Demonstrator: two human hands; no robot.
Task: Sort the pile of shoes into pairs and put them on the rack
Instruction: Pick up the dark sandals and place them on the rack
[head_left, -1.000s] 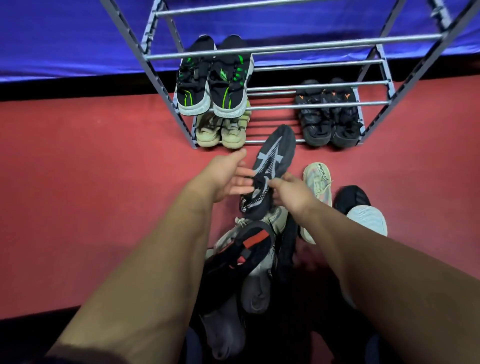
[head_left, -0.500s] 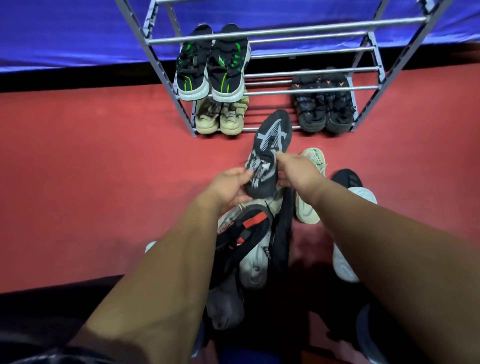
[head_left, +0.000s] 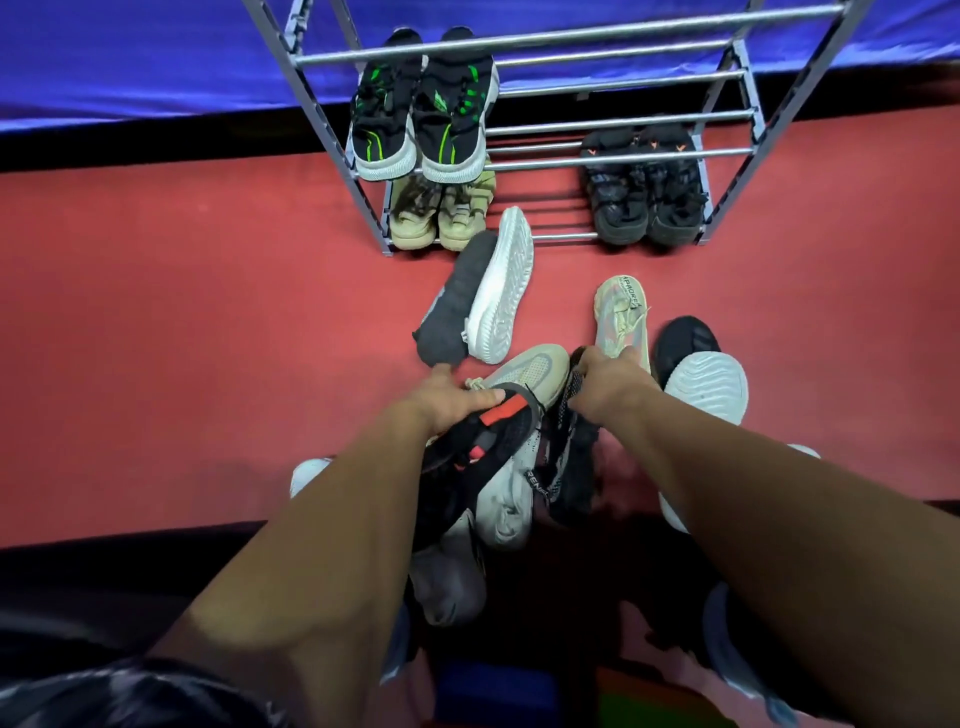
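Observation:
My left hand grips a black shoe with red straps on top of the pile. My right hand is closed on the collar of a black-and-white knit shoe beside it. A dark grey knit shoe with a white sole lies on its side on the floor, just in front of the metal rack. The rack holds a black-and-green pair on a higher shelf, with a beige pair and a black pair with orange marks lower down.
Around my hands the pile has a pale beige shoe, a pale green shoe, a black shoe with a white sole up, a white shoe and a grey one. Red floor spreads left; a blue cloth hangs behind.
The dark grey knit shoe that both hands held now lies on its side before the rack. Both hands came back to the pile and closed on two other shoes.

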